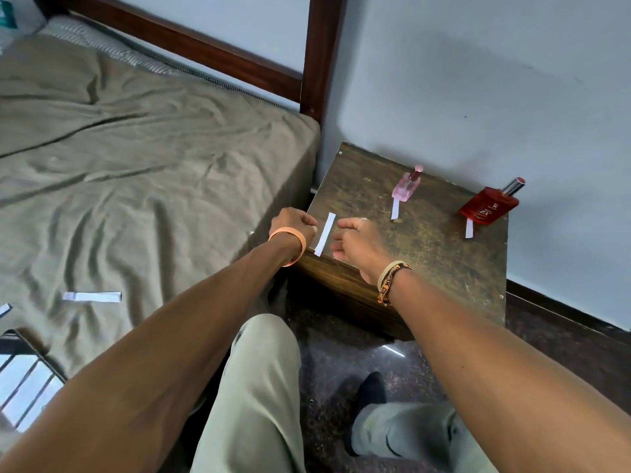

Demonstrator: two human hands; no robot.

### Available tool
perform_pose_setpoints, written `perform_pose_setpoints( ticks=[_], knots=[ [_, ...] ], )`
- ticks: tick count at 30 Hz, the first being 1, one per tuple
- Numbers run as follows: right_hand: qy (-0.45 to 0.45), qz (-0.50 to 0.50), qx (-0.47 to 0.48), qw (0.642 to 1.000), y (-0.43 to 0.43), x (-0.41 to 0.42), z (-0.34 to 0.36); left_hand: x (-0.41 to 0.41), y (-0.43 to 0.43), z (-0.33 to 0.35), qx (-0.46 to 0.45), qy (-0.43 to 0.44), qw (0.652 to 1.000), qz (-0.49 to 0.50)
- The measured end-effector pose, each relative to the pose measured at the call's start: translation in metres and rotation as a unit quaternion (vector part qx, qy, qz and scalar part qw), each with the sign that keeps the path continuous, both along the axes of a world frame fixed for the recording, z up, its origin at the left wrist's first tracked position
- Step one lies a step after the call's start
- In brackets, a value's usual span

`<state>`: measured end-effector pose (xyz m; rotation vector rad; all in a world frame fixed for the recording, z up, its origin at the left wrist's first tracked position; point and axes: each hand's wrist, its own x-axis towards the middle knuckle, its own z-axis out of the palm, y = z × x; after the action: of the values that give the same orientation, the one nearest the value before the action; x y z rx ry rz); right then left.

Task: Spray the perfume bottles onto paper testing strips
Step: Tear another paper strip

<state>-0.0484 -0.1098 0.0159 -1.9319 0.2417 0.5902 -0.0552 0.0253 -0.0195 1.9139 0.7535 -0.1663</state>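
Strip lies at table near-left edge, between the hands. Left hand fisted, contents unclear; right hand loosely curled, empty. Paper likely light, floppy; pinch one end.

The location was a bedroom in a private home. A bed with a creased olive-brown sheet occupied the left side, bounded by a dark wooden bed frame, with a pillow at its far corner. A worn wooden table stood just beside the bed, against a plain pale wall. A pink perfume bottle and a red perfume bottle stood on it. The floor was dark and speckled, edged by a dark skirting board.
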Motion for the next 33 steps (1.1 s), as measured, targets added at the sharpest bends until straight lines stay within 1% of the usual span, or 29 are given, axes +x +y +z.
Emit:
perform_pose_setpoints(
  ticks=[5, 10, 13, 15, 19, 24, 28, 31, 33],
  knots=[
    [0.031, -0.054, 0.039, 0.997, 0.011, 0.011, -0.012, 0.017, -0.007, -0.009, 0.002, 0.008, 1.000, -0.023],
    [0.087, -0.093, 0.098, 0.987, 0.021, 0.018, -0.029, 0.028, -0.010, -0.021, -0.015, 0.028, 0.999, -0.036],
    [0.102, -0.119, 0.129, 0.979, 0.026, 0.020, -0.034, 0.032, -0.008, -0.024, -0.044, 0.031, 0.998, -0.028],
    [0.106, -0.139, 0.143, 0.974, 0.027, 0.021, -0.036, 0.033, -0.005, -0.027, -0.069, 0.035, 0.997, -0.005],
    [0.106, -0.155, 0.145, 0.971, 0.024, 0.022, -0.042, 0.032, -0.004, -0.028, -0.119, 0.037, 0.991, 0.050],
    [0.098, -0.154, 0.126, 0.975, 0.023, 0.024, -0.049, 0.030, -0.005, -0.034, -0.140, 0.034, 0.987, 0.077],
    [0.091, -0.156, 0.129, 0.975, 0.023, 0.023, -0.051, 0.031, -0.004, -0.034, -0.147, 0.035, 0.986, 0.071],
    [0.086, -0.160, 0.123, 0.976, 0.022, 0.024, -0.053, 0.032, -0.002, -0.033, -0.183, 0.050, 0.979, 0.068],
    [0.085, -0.163, 0.119, 0.976, 0.021, 0.024, -0.056, 0.033, -0.002, -0.031, -0.191, 0.062, 0.978, 0.061]
  ],
)
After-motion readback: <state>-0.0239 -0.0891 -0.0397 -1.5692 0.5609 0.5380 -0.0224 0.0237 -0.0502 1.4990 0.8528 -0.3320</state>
